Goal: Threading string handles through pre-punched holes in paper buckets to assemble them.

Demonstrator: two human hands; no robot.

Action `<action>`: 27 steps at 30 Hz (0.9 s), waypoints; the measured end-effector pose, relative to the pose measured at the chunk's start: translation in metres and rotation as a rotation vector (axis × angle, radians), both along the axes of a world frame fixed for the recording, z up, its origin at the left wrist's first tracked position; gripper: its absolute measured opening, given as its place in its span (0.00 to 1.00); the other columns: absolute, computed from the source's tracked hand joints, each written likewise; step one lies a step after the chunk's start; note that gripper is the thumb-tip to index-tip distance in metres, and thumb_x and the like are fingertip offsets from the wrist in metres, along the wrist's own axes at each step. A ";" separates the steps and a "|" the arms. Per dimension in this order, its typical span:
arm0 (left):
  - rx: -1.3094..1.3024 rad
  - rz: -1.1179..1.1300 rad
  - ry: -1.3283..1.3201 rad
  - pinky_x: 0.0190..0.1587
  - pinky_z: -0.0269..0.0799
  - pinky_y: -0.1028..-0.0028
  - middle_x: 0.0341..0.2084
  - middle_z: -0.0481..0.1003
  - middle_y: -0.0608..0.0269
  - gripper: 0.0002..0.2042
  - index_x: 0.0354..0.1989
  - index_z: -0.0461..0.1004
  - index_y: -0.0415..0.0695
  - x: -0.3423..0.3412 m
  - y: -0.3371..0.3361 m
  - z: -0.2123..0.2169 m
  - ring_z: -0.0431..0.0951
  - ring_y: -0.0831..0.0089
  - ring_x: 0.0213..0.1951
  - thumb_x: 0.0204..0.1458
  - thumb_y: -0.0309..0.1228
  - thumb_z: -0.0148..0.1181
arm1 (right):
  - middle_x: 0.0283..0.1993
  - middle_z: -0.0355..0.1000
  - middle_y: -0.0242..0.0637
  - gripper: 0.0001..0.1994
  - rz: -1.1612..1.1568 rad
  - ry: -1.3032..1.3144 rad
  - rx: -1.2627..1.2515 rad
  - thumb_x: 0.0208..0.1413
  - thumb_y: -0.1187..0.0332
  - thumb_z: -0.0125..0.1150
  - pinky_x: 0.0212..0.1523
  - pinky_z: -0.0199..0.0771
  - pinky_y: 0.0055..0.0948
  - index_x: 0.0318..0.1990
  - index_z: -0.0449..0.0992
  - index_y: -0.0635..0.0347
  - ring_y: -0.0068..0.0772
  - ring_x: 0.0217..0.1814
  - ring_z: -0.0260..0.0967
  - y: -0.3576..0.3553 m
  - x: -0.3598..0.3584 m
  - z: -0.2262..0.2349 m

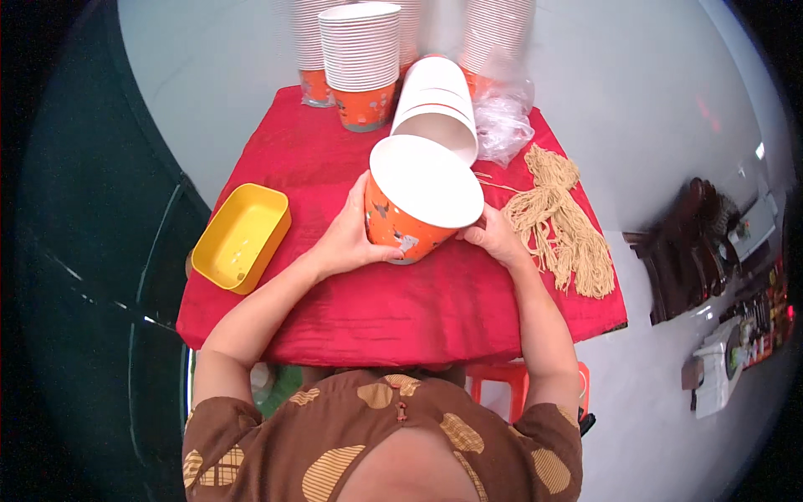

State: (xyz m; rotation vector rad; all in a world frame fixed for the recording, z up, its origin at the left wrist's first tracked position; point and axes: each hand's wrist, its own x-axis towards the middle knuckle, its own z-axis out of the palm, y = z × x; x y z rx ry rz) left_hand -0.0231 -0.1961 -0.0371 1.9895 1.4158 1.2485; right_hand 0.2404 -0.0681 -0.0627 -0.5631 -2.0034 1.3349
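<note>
Landmark: yellow tray (269,251). Holding orange patterned tub (406,230) to the right of the tray, well apart from it, over red cloth (401,318); cannot tell if resting on it. Cupped on the tray-facing side by the left hand (347,236), half-curled, thumb across the wall. Gripped under the rim on the opposite side by the right hand (495,237), bent closer, fingers partly hidden. Sits between both, neither nearer. Long axis tipped a bit, base toward the body, white round top up and away; cannot tell if lidded. Beyond and right of the tray: lying white tub stack (433,88), near end toward the held tub. Farther right of the tray: tan yarn bundle (556,222), just beside the right hand.
</note>
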 end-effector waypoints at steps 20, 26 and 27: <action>0.052 0.081 -0.060 0.69 0.51 0.59 0.64 0.51 0.32 0.65 0.68 0.30 0.29 -0.011 -0.015 -0.030 0.54 0.45 0.67 0.32 0.43 0.78 | 0.41 0.70 0.32 0.27 -0.012 0.041 -0.179 0.42 0.71 0.65 0.43 0.70 0.25 0.53 0.68 0.69 0.24 0.41 0.68 -0.018 -0.011 -0.010; 0.161 0.269 -0.084 0.66 0.55 0.59 0.62 0.55 0.35 0.61 0.67 0.38 0.30 -0.010 -0.013 -0.033 0.58 0.46 0.64 0.31 0.39 0.79 | 0.41 0.73 0.30 0.21 -0.217 0.004 0.044 0.52 0.78 0.58 0.42 0.69 0.19 0.56 0.70 0.68 0.18 0.40 0.67 -0.016 -0.018 0.001; 0.154 0.300 -0.087 0.66 0.56 0.60 0.61 0.56 0.36 0.61 0.67 0.39 0.30 -0.011 -0.013 -0.036 0.59 0.47 0.64 0.30 0.39 0.80 | 0.45 0.75 0.33 0.21 -0.248 0.072 0.013 0.56 0.75 0.58 0.45 0.70 0.20 0.58 0.70 0.67 0.19 0.44 0.69 -0.007 -0.014 -0.005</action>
